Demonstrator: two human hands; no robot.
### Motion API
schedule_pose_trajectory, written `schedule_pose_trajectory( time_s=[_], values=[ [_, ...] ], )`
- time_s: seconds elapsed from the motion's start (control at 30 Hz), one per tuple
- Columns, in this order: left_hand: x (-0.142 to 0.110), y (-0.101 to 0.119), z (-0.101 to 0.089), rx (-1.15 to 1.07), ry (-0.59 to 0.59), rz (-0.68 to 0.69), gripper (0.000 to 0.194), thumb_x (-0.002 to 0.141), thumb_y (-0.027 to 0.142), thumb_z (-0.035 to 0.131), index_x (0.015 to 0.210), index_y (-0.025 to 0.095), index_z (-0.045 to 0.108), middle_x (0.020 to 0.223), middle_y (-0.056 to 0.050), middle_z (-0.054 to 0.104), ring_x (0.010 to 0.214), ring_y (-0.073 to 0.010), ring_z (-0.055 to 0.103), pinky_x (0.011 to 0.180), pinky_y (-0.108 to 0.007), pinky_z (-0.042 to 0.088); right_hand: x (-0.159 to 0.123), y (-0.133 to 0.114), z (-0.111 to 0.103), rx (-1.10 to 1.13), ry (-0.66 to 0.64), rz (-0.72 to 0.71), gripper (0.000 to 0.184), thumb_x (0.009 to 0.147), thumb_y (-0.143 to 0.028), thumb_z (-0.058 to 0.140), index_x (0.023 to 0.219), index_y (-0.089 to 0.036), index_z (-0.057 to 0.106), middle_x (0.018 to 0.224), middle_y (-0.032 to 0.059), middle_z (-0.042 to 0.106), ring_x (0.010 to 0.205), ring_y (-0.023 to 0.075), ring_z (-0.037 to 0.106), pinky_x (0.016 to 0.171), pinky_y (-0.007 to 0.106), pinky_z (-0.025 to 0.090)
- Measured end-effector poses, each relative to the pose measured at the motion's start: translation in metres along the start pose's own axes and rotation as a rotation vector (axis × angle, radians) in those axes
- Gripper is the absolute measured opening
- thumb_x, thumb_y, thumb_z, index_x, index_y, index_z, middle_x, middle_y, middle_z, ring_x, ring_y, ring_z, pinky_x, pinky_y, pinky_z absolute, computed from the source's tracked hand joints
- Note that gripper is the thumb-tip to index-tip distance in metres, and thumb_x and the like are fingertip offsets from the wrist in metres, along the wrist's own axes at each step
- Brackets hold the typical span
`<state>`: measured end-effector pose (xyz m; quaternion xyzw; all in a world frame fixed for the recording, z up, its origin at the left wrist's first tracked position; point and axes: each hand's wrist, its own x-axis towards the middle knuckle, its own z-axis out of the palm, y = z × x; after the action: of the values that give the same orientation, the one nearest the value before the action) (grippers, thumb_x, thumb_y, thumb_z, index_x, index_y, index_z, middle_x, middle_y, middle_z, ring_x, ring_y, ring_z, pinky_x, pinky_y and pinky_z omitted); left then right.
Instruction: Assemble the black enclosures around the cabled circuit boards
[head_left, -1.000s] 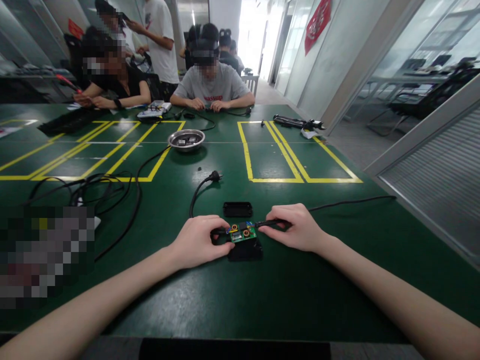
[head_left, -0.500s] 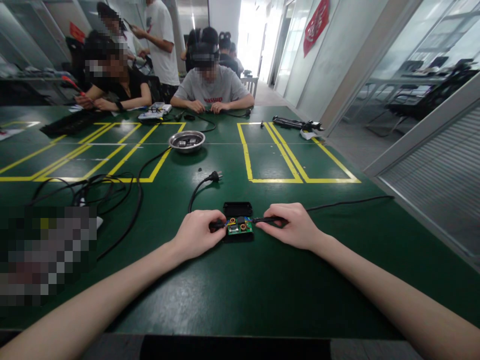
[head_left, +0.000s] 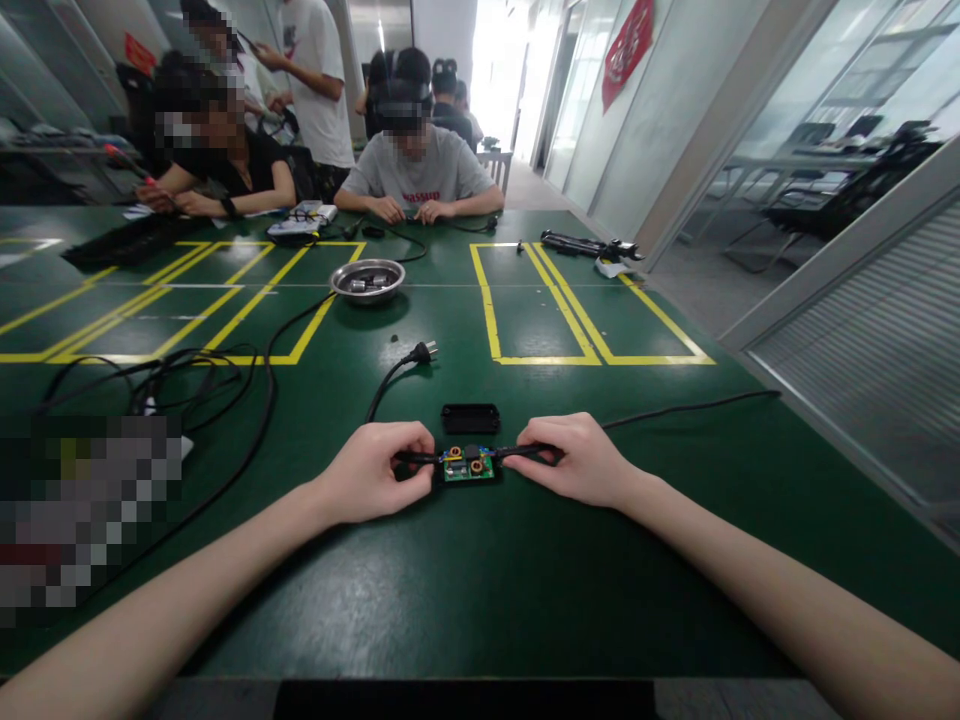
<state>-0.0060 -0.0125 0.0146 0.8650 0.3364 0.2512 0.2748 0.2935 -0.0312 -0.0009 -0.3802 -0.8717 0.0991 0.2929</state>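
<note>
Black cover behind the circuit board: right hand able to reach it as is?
Likely yes: nothing visible stands between the right hand and the black cover, though that hand is pinching a black cable.

Most of the shell half (head_left: pixel 484 484) beneath the circuit board (head_left: pixel 469 464) is hidden, and the board's finest parts are too tiny to tell. The left grip (head_left: pixel 415 460) covers part of the left cable (head_left: pixel 414 458); whether that joins the plug (head_left: pixel 422 353) is concealed. The right grip (head_left: pixel 525 455) hides a stretch of the right cable (head_left: pixel 675 410). The worktop's (head_left: pixel 480 590) left edge is cut off; towards it, a pixelated patch (head_left: pixel 90 510) obscures something. Small pieces in the metal bowl (head_left: pixel 390 292) and the object between a far-edge co-worker's (head_left: pixel 427 170) hands are unidentifiable.
</note>
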Motion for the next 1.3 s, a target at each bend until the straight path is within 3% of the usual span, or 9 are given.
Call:
schedule_pose_trajectory(
  time_s=[0.37, 0.57, 0.73, 1.07, 1.3],
  values=[
    [-0.0006, -0.002, 0.0029, 0.094, -0.029, -0.01, 0.006, 0.087, 0.021, 0.061, 0.086, 0.018, 0.067, 0.074, 0.001, 0.066, 0.059, -0.0109, 0.058, 0.055, -0.02, 0.042, 0.001, 0.0011, 0.0005, -0.049, -0.06, 0.052, 0.034, 0.099, -0.044, 0.065, 0.076, -0.019, 0.068, 0.062, 0.0, 0.064, 0.05, 0.0116, 0.054, 0.052, 0.024, 0.035],
    [-0.0009, 0.0031, -0.0004, 0.165, -0.041, 0.05, 0.012, 0.093, 0.021, 0.057, 0.087, 0.017, 0.067, 0.081, -0.001, 0.063, 0.062, -0.0112, 0.057, 0.055, -0.021, 0.042, 0.0035, -0.0023, 0.0012, -0.064, -0.111, 0.05, 0.035, 0.108, -0.032, 0.049, 0.084, -0.019, 0.07, 0.074, 0.0034, 0.072, 0.063, 0.0145, 0.065, 0.06, 0.025, 0.042],
    [-0.0024, 0.002, 0.0005, 0.153, -0.028, 0.059, 0.011, 0.093, 0.02, 0.058, 0.091, 0.017, 0.068, 0.083, -0.002, 0.064, 0.063, -0.0113, 0.058, 0.055, -0.021, 0.044, 0.0045, -0.0048, 0.004, -0.023, -0.091, -0.019, 0.026, 0.107, -0.029, 0.051, 0.093, -0.018, 0.07, 0.085, 0.0051, 0.073, 0.072, 0.016, 0.067, 0.065, 0.026, 0.047],
    [-0.0042, -0.0025, 0.0041, 0.061, 0.007, 0.076, 0.016, 0.094, 0.022, 0.058, 0.099, 0.017, 0.072, 0.09, -0.004, 0.069, 0.064, -0.0105, 0.061, 0.055, -0.02, 0.048, 0.0031, -0.0027, 0.0004, 0.065, -0.132, -0.014, 0.025, 0.108, -0.03, 0.052, 0.097, -0.018, 0.072, 0.088, 0.0057, 0.073, 0.077, 0.0168, 0.069, 0.069, 0.027, 0.052],
    [-0.0039, 0.0001, 0.0006, 0.162, -0.076, 0.104, 0.017, 0.098, 0.02, 0.054, 0.094, 0.018, 0.071, 0.089, -0.004, 0.068, 0.066, -0.0113, 0.062, 0.058, -0.021, 0.047, 0.0038, -0.0028, -0.0004, 0.069, -0.13, -0.027, 0.021, 0.106, -0.028, 0.056, 0.098, -0.02, 0.074, 0.088, 0.0052, 0.074, 0.078, 0.0169, 0.07, 0.069, 0.027, 0.053]
  ],
)
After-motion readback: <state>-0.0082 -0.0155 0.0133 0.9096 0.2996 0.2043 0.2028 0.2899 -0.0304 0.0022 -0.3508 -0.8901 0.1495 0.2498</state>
